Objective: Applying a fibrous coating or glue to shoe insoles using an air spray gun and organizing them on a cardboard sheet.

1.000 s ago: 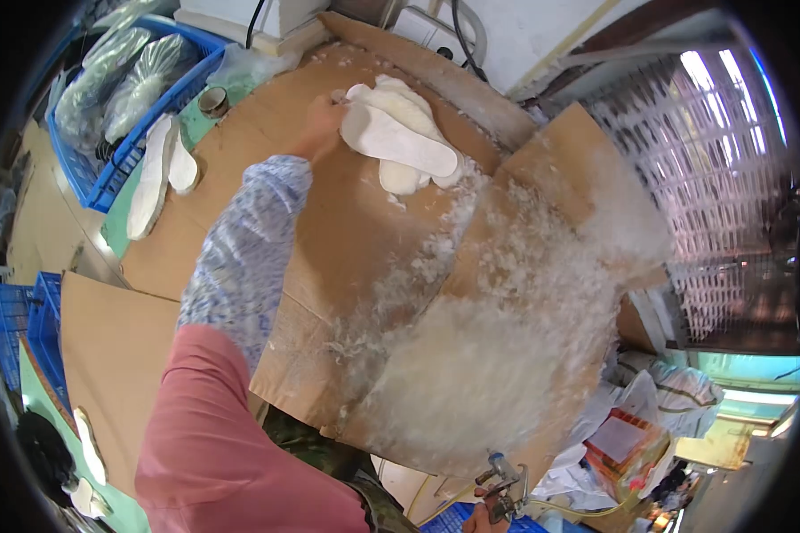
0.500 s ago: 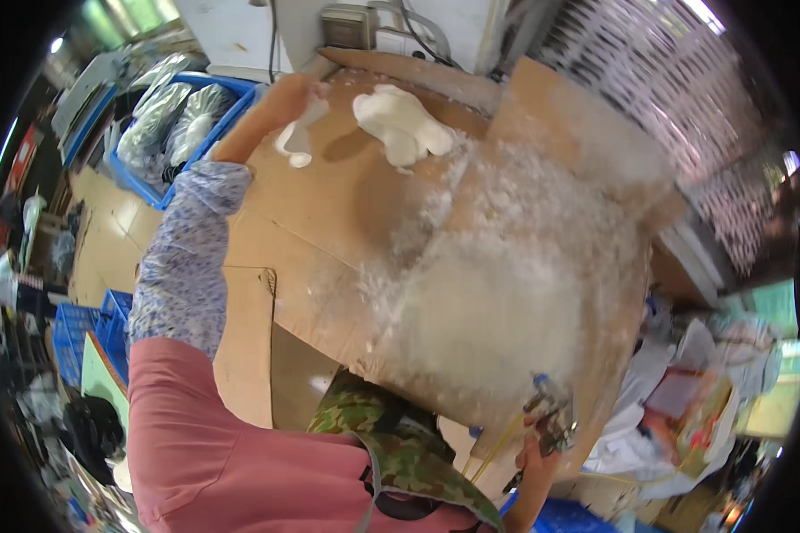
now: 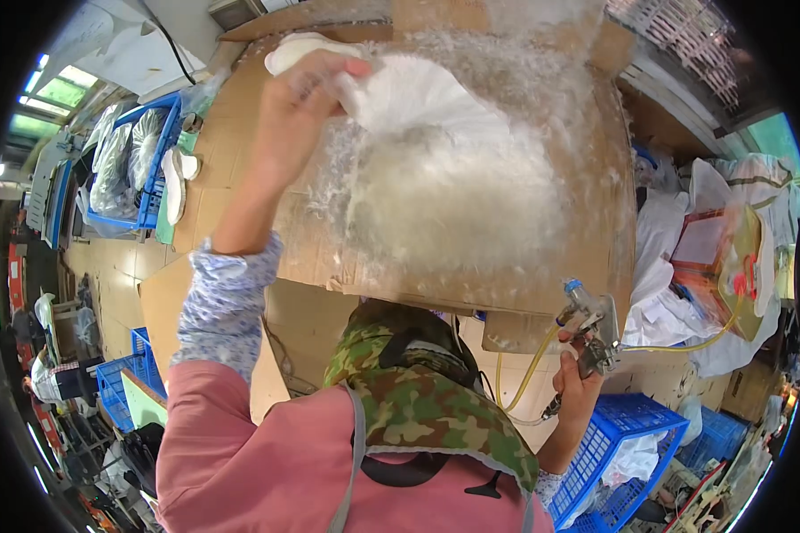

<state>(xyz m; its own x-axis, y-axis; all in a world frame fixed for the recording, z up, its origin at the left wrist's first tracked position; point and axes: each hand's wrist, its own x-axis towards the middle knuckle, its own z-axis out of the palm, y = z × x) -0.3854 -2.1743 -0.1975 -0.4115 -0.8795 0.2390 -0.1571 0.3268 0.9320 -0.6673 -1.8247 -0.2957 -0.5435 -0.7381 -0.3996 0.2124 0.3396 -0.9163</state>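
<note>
My left hand (image 3: 307,98) is closed over the far part of a cardboard-covered table, pinching a white piece (image 3: 418,93) smeared by motion, which looks like a shoe insole. Just beyond the hand lies another white insole-shaped piece (image 3: 307,51), partly hidden by the fingers. My right hand (image 3: 578,373) grips a metal spray gun (image 3: 591,324) with a blue tip, low at the table's near right side. Between the hands spreads a blurred, pale round patch (image 3: 453,200) ringed by whitish fibrous residue. White insoles (image 3: 178,182) lie at the cardboard's left edge.
A yellow hose (image 3: 529,382) hangs by the spray gun. Blue crates stand at the left, one (image 3: 156,169) with plastic-wrapped goods, and another crate (image 3: 622,444) is at the lower right. White bags and an orange box (image 3: 702,249) sit right of the table.
My left hand, still holding a white piece, has moved right toward the pale patch. The spray gun stays in my right hand. The whole view has shifted, and insoles now show at the left edge.
</note>
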